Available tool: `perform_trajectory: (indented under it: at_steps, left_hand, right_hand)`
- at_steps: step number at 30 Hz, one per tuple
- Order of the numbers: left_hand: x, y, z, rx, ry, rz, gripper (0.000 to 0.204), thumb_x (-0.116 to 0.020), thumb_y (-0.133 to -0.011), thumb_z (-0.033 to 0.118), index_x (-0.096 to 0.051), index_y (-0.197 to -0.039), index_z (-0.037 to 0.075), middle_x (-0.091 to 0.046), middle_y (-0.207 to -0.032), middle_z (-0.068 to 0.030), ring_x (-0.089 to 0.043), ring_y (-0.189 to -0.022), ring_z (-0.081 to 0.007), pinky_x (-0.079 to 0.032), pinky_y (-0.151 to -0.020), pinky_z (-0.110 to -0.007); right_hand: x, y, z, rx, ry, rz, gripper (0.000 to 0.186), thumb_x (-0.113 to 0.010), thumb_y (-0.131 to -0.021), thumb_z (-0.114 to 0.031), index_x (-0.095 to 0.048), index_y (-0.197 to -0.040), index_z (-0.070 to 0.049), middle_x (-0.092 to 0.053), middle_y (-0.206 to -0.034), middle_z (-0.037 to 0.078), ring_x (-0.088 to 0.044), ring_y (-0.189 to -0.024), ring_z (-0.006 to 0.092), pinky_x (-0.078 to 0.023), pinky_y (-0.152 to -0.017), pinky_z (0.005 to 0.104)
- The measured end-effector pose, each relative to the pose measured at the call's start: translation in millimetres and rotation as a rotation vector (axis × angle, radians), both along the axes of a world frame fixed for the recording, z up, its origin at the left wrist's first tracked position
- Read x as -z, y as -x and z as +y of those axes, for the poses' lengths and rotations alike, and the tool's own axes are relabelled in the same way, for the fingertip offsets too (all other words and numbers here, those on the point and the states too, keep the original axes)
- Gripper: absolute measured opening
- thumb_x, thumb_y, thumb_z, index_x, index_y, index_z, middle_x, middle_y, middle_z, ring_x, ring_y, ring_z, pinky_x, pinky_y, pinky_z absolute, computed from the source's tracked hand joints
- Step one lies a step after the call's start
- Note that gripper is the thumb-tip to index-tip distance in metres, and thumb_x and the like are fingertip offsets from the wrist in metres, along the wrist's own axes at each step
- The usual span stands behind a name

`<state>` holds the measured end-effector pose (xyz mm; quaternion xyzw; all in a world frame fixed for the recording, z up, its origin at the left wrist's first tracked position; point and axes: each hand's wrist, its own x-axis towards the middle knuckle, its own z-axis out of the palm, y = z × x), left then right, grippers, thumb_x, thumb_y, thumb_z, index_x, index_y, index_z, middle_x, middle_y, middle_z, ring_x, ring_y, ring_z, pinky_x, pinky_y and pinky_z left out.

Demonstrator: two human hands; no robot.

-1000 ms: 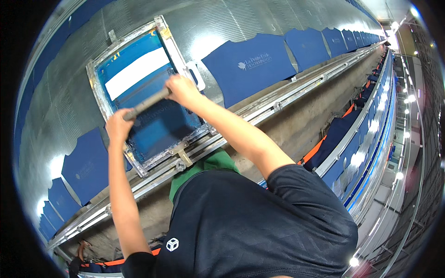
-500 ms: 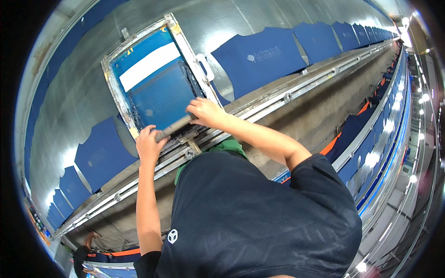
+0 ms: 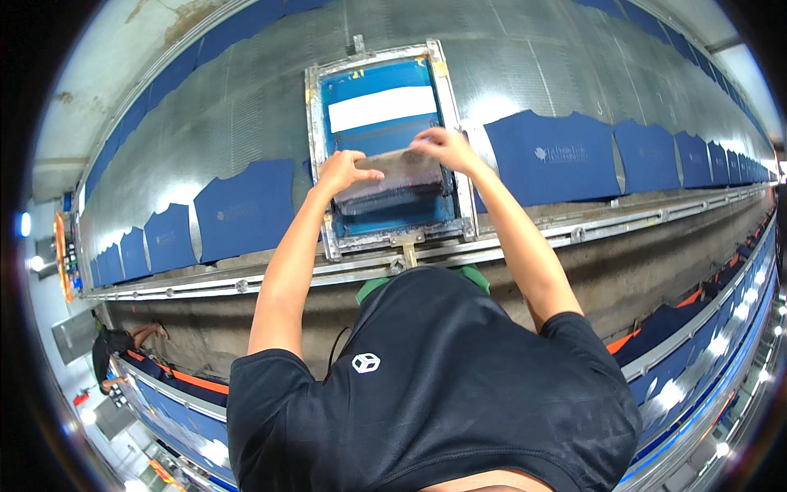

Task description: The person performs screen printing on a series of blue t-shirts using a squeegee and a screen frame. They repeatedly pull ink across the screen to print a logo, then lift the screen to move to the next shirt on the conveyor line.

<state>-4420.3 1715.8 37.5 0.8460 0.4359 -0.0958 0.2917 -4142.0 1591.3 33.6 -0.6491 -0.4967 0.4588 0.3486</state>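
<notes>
A screen-printing frame (image 3: 314, 115) with a worn metal rim and blue mesh lies flat on the long table in front of me. Across its mesh I hold a wide squeegee (image 3: 393, 175), its dark lower edge toward me. My left hand (image 3: 340, 170) grips its left end, thumb over the near face. At the upper right end, my right hand (image 3: 447, 150) is closed, its fingertips slightly blurred. A white strip (image 3: 383, 108) spans the mesh beyond the squeegee. Dark ink marks the mesh edges.
Dark blue fabric pieces lie along the table on the right (image 3: 551, 160) and left (image 3: 246, 211), some with a pale print. A metal rail (image 3: 525, 244) runs along the near edge. Behind at lower left, another person (image 3: 105, 357) stands by a second table.
Both hands have carried the squeegee away from the frame's near end to mid-mesh, and its broad face now shows. My view has turned, so the frame appears straighter and further right.
</notes>
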Motion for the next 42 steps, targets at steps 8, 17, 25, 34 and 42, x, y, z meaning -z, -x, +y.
perform_trajectory:
  at_steps: [8,17,25,34,42]
  left_hand:
    - [4,-21,52,-0.006,-0.175,-0.133,0.049,-0.082,-0.082,0.048,-0.076,-0.118,0.016,-0.077,-0.109,-0.0140,-0.071,-0.105,-0.0331,-0.054,-0.091,-0.047]
    - [2,21,-103,0.021,-0.150,-0.307,0.064,-0.069,-0.076,0.000,-0.069,-0.135,0.025,-0.068,-0.139,-0.0077,-0.064,-0.125,-0.0325,-0.053,-0.107,-0.044]
    - [-20,137,-176,-0.028,-0.140,-0.172,0.073,-0.075,-0.085,0.011,-0.054,-0.152,0.030,-0.058,-0.154,0.0012,-0.054,-0.140,-0.0273,-0.044,-0.117,-0.044]
    - [-34,405,-42,-0.101,-0.231,-0.032,0.051,-0.080,-0.079,0.027,-0.073,-0.129,0.021,-0.067,-0.139,0.0016,-0.061,-0.123,-0.0233,-0.051,-0.104,-0.042]
    - [-36,504,1,0.051,-0.220,0.071,0.061,-0.078,-0.076,0.014,-0.068,-0.135,0.025,-0.067,-0.137,0.0039,-0.058,-0.122,-0.0215,-0.047,-0.102,-0.046]
  right_hand:
    - [104,-67,-4,0.539,-0.034,-0.362,0.035,-0.069,-0.099,-0.034,-0.072,-0.127,-0.013,-0.077,-0.093,0.013,-0.073,-0.088,0.0226,-0.056,-0.082,0.0369]
    - [95,-63,17,0.684,0.076,-0.165,0.029,-0.069,-0.100,-0.037,-0.077,-0.116,-0.014,-0.078,-0.097,0.018,-0.074,-0.091,0.0276,-0.055,-0.085,0.0418]
    - [57,25,43,0.690,-0.269,-0.035,0.022,-0.066,-0.104,-0.028,-0.076,-0.111,-0.010,-0.065,-0.075,0.001,-0.057,-0.069,0.0084,-0.047,-0.065,0.0300]
    - [82,310,130,0.646,-0.258,0.089,0.020,-0.064,-0.105,-0.022,-0.072,-0.112,-0.005,-0.058,-0.073,-0.001,-0.050,-0.064,0.0075,-0.043,-0.059,0.0287]
    - [87,405,165,0.657,-0.230,-0.217,0.028,-0.062,-0.104,-0.031,-0.072,-0.116,-0.008,-0.069,-0.081,0.009,-0.059,-0.067,0.0195,-0.050,-0.070,0.0373]
